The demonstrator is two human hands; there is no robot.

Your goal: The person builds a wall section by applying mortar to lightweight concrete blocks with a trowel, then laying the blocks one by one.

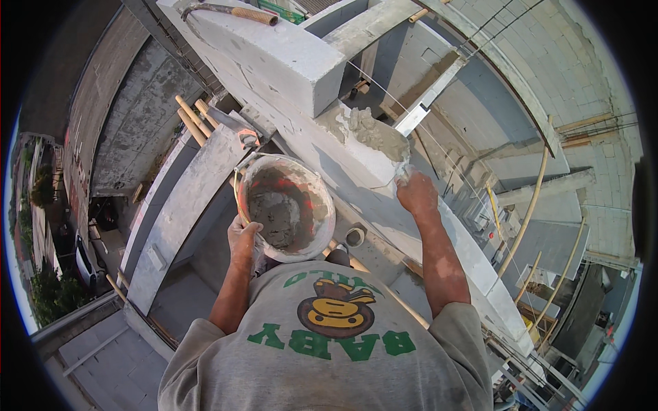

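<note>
My left hand [244, 240] grips the near left rim of a mortar-smeared bucket [322, 205], tilted so its inside shows. Wet grey mortar [271, 222] lies in its bottom, and a thin handle loops at its left side. To the right, my right hand [417, 194] is closed at the end of a pale block [370, 164] on the wall. A small greyish part shows at its fingertips, smeared with mortar; its kind is unclear. A lumpy heap of mortar [377, 133] lies on top of that block, just beyond the hand.
A hammer [243, 13] rests on a taller white block [288, 61] ahead. Left of the bucket lies an orange-handled saw [248, 139] near bamboo poles [194, 118]. A taut string [439, 145] crosses beyond the wall. A small round container [355, 237] stands below.
</note>
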